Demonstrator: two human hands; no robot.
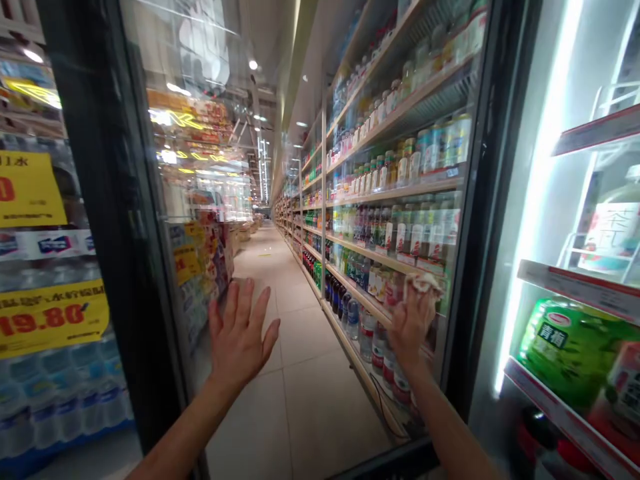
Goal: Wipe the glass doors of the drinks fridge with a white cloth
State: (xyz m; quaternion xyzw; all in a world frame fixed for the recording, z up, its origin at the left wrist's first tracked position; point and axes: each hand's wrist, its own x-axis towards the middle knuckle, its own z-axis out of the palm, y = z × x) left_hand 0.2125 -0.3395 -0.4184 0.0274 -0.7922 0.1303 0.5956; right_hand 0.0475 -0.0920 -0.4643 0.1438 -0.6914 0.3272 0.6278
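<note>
A glass cooler door [310, 80] in a black frame [475, 233] stands in front of me. Through it I see a shop aisle. My left hand [240, 337] is open, fingers spread, flat against the pane near its left side. My right hand [411, 323] is closed on a pale crumpled cloth [424, 283], pressed to the glass near the door's right edge. Both forearms reach up from the bottom of the view.
To the right, lit cooler shelves [575, 283] hold a green packet [570, 353] and bottles. Long drink shelves [390, 193] line the tiled aisle floor [300, 373] behind the glass. At left stand bottled-water packs [60, 400] with yellow price signs [50, 317].
</note>
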